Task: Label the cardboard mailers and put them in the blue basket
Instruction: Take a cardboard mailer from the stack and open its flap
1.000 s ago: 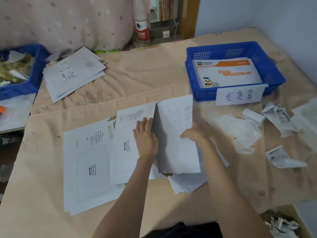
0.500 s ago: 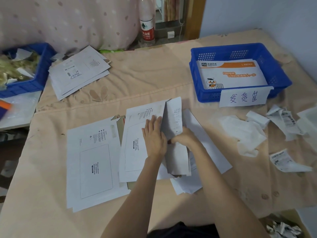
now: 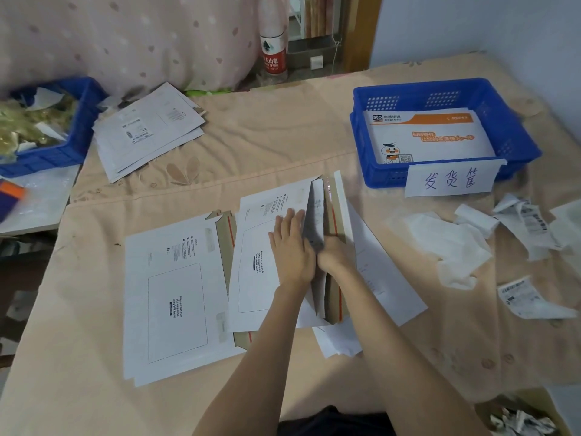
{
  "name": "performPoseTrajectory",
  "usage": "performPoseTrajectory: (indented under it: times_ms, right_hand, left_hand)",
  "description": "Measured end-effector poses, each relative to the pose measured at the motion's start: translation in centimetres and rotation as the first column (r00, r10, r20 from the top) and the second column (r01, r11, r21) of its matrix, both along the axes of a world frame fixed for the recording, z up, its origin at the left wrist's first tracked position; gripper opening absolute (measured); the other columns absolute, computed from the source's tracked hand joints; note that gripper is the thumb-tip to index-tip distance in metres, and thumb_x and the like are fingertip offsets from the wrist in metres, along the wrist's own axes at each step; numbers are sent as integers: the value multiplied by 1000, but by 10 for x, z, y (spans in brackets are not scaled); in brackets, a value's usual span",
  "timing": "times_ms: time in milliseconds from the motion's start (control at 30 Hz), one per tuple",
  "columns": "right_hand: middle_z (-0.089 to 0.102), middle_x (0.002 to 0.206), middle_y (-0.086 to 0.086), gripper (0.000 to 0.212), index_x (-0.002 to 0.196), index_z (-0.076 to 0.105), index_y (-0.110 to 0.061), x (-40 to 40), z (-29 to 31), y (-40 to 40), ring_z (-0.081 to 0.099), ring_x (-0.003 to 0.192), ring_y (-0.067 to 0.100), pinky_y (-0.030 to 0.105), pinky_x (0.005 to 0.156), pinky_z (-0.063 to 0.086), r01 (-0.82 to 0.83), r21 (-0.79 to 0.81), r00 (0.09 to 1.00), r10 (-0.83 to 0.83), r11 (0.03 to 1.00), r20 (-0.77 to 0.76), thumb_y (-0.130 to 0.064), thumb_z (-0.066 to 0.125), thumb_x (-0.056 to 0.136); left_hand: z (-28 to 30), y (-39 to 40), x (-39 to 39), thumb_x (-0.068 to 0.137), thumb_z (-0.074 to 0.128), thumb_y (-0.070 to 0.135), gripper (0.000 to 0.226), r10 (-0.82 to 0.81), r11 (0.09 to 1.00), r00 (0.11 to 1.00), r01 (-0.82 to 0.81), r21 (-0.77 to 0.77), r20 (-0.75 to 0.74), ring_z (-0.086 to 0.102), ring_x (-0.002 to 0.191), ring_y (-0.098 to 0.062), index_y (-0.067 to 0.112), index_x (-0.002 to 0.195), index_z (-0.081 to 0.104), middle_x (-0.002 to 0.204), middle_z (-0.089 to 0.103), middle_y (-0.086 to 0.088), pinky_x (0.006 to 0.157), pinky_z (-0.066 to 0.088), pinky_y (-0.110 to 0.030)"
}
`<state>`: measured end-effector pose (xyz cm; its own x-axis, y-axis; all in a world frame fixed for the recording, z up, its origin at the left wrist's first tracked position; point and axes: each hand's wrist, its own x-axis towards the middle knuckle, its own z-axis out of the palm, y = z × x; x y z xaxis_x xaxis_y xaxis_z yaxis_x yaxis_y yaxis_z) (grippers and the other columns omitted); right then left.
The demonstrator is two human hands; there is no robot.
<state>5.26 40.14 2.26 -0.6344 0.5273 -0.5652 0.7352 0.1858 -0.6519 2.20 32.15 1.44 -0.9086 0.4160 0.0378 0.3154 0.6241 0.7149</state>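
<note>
1. Way out at 9 o'clock there's a second blue bin full of junk, and beside it at 10 o'clock a pile of mailers with the top one already stickered, so I'd guess those are labelled and just need moving.
2. At 7 o'clock a blank mailer sits flat on the bedspread, waybill box empty. Not touched yet.
3. Dead centre: my left hand lies flat, fingers straight, pressing down the mailer I'm working on.
4. Right next to it my right hand is curled around a folded sheet of paper standing on edge. Probably the label or its backing, can't tell which.
5. At 2 o'clock is the blue basket with a handwritten sign, holding a printed mailer on top; can't tell if more lie under it. Peeled backing scraps litter 3 o'clock.
6. So: early days, most still to go.
</note>
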Motion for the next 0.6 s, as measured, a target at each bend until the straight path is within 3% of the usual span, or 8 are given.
performPoseTrajectory:
  times_ms: [100, 233, 333, 433, 500, 600]
  right_hand:
    - [57, 91, 6, 22, 80, 50, -12, -3, -2, -3, 56, 92, 24, 34, 86, 48, 68, -70, 997, -70, 995, -26, -13, 39, 99]
    - [63, 98, 12, 25, 93, 60, -4, -4, -3, -4, 60, 98, 28, 33, 86, 48, 109, -129, 991, -118, 986, -60, -12, 37, 100]
    - [58, 87, 8, 29, 84, 56, -7, -2, 0, -6, 57, 95, 27, 31, 83, 46, 136, -161, 986, -148, 978, -70, -10, 33, 101]
    - [60, 100, 17, 28, 101, 61, 1, -6, -2, -7, 58, 102, 31, 35, 91, 46, 183, -209, 975, -205, 961, -89, -9, 34, 101]
    - [58, 101, 16, 28, 98, 60, -1, -7, -2, -6, 56, 97, 27, 31, 88, 45, 155, -182, 983, -170, 971, -69, -9, 33, 101]
    - [60, 113, 17, 29, 112, 57, 2, -7, 0, -1, 56, 100, 25, 28, 82, 43, 45, -134, 999, -45, 990, -3, -11, 33, 102]
  left_hand:
    - [0, 1, 1, 76, 29, 8, 67, 11, 1000, 1000, -11, 14, 5, 21, 143, -32, 12, 141, 43, 151, 35, -9, 114, 18, -53]
    - [0, 3, 0, 74, 29, 7, 67, 19, 999, 1000, -19, 28, -4, 24, 141, -33, 11, 139, 45, 149, 37, -10, 113, 19, -53]
    - [2, 5, 0, 73, 29, 6, 67, 30, 999, 1000, -30, 29, 2, 24, 141, -33, 12, 138, 46, 149, 37, -10, 112, 19, -54]
    - [4, 6, 0, 73, 30, 6, 67, 33, 999, 999, -33, 37, 6, 24, 141, -33, 11, 138, 46, 149, 37, -10, 112, 20, -54]
    - [3, 5, -1, 73, 30, 8, 67, 35, 999, 999, -35, 32, 4, 24, 141, -33, 11, 138, 46, 148, 38, -10, 112, 20, -54]
    - [2, 6, -2, 73, 30, 10, 67, 26, 999, 1000, -26, 19, 9, 25, 141, -33, 11, 138, 46, 148, 39, -10, 112, 20, -53]
